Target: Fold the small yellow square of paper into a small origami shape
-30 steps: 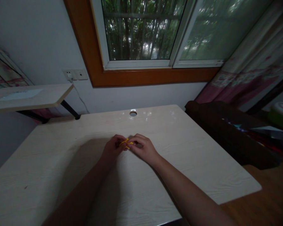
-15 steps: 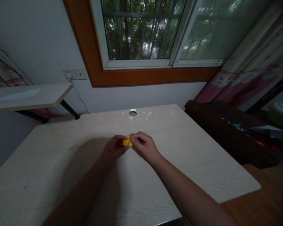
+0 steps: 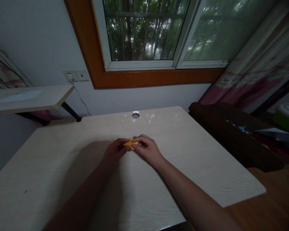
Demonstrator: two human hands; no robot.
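Observation:
A small yellow folded piece [image 3: 130, 143], probably paper, is held between both hands just above a pale wooden table [image 3: 62, 166]. My left hand [image 3: 115, 150] pinches its left side with curled fingers. My right hand [image 3: 146, 149] pinches its right side, fingers closed over it. Most of the yellow piece is hidden by my fingertips. Both forearms reach in from the lower edge of the view.
A round cable hole [image 3: 135, 115] sits near the table's far edge. A small side shelf [image 3: 33, 98] stands at the left below a wall socket [image 3: 76, 75]. A dark wooden piece of furniture [image 3: 231, 131] with clutter borders the right. A window is behind.
The hands stay in the same spot. The yellow piece has turned between the fingers, showing thin edges, then a broader face, and a flatter strip now.

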